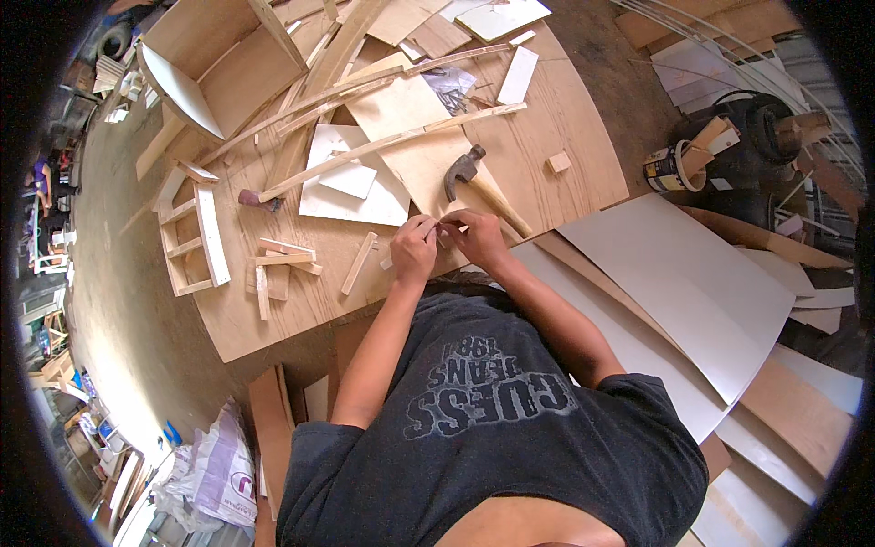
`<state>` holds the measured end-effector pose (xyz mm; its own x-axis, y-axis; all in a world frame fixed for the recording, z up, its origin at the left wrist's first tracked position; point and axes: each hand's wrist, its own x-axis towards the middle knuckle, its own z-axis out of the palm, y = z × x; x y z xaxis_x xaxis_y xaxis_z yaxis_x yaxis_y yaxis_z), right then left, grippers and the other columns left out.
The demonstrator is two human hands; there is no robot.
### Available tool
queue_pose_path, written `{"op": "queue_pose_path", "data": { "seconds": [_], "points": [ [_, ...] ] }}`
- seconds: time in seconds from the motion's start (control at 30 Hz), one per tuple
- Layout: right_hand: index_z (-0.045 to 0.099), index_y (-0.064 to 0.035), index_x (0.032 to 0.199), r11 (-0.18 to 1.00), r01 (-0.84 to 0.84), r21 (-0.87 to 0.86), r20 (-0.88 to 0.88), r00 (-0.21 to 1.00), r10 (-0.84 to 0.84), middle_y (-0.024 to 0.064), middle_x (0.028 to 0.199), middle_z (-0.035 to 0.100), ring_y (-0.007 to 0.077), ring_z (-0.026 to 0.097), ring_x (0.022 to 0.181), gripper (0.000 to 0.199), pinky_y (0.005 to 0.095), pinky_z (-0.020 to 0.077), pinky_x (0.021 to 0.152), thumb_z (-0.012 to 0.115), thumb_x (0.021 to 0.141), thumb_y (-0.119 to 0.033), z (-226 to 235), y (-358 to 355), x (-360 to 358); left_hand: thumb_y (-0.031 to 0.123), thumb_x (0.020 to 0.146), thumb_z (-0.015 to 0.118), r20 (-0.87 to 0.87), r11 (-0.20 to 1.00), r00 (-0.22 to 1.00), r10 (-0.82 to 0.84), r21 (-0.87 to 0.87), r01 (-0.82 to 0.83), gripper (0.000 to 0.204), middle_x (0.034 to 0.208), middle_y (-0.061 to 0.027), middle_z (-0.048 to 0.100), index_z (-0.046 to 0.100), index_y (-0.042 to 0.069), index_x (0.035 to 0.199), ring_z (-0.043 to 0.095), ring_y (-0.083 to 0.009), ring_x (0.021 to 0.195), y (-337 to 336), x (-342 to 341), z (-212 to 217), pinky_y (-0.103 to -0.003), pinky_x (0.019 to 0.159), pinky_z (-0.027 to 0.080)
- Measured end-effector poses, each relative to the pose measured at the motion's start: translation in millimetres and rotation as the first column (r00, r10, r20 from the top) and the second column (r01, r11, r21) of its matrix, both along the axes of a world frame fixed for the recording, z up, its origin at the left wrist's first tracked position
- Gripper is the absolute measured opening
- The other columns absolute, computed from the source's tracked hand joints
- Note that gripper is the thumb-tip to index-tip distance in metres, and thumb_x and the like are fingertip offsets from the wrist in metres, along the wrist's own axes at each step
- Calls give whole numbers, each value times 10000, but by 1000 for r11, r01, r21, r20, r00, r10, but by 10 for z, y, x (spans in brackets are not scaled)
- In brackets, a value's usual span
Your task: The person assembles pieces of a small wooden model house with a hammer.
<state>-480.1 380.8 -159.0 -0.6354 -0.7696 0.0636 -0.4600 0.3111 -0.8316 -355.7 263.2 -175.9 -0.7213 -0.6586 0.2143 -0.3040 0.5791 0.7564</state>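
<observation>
At the near edge of the wooden tabletop, the person's two hands meet fingertip to fingertip. The left hand is curled with thumb and fingers drawn together, and the right hand is bent in toward it in a similar pinch. A small piece shows between the fingertips, grasped from both sides; it is too small and too covered to identify.

A claw hammer lies just beyond the right hand, its head on the far side and its wooden handle slanting toward the near right, apart from the fingers. Its head rests by a pale plywood strip. Farther off, a clear plastic bag of nails lies among the offcuts, and a small wood block sits alone to the right.

Left of the left hand lie a short wooden stick and a few crossed battens, with a slatted wooden frame farther left. A white panel lies beyond that hand, a smaller white piece on top. To the near right, large grey sheets are stacked beside the table.
</observation>
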Motion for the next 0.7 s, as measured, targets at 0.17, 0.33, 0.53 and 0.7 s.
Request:
{"op": "queue_pose_path", "data": {
  "seconds": [0.17,0.33,0.53,0.7],
  "points": [
    [824,-18,1064,998,29,48,47,998,-32,153,975,814,265,800,824,176,360,634,715,828,913,-108,-93,-27,46,67,905,743,-19,999,1000,-9,44,10,112,1045,-114,772,788,39,1003,743,-340,958,-6,11,0,-441,854,594],
    [843,-27,1067,995,20,96,99,995,-29,136,934,825,200,789,772,184,336,616,707,838,938,-159,-143,-20,19,71,912,743,0,999,999,-38,17,38,109,1054,-115,774,794,43,1005,744,-338,967,-37,13,-22,-439,850,597],
    [846,-42,1078,979,70,189,295,947,-124,122,956,831,184,788,800,211,337,614,752,830,949,-209,-120,19,-25,81,903,762,80,999,995,-52,20,51,138,1051,-93,764,810,79,1033,744,-329,965,12,43,105,-445,823,598],
    [825,-3,1129,985,85,152,227,967,-118,104,942,838,122,777,817,232,302,616,740,816,976,-177,-142,33,2,85,886,788,119,998,992,-36,54,30,198,1069,-77,743,814,119,1079,743,-331,960,-13,67,115,-449,813,597]
  ]
}}
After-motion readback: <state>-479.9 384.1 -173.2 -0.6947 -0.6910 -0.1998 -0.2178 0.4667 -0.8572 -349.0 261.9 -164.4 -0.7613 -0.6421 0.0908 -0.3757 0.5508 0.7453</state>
